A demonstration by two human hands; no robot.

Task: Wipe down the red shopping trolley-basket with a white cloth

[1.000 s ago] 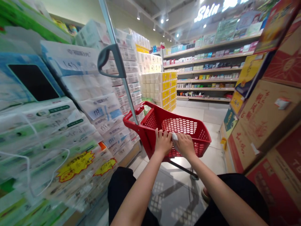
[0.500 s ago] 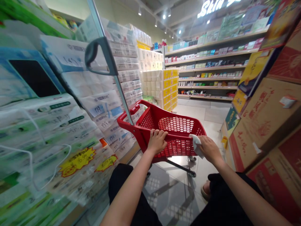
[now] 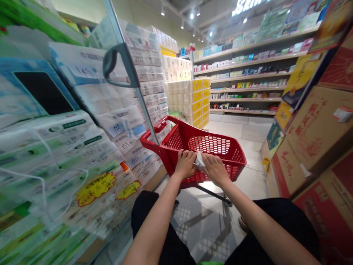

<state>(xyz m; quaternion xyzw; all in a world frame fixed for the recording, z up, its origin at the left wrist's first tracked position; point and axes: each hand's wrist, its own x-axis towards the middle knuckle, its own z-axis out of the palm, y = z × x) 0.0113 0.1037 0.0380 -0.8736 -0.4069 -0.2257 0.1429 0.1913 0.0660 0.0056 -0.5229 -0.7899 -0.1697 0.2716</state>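
A red plastic shopping basket on wheels [image 3: 220,141] stands on the tiled floor in front of me. Its grey pull handle [image 3: 121,66] rises up to the left. My left hand [image 3: 185,164] grips the basket's near rim, fingers curled over the edge. Right beside it, my right hand [image 3: 215,169] presses a white cloth [image 3: 199,161] against the same rim. The two hands almost touch. The inside of the basket looks bare.
Stacked packs of tissue paper [image 3: 110,117] line the left side closely. Brown and red cardboard boxes [image 3: 311,140] stand on the right. Shelves of small goods [image 3: 242,73] run across the back. Yellow-and-white packs [image 3: 193,99] are piled ahead on the left.
My right hand has slid the white cloth leftward along the near rim, from the basket's right corner back to beside my left hand. The left hand has kept its grip.
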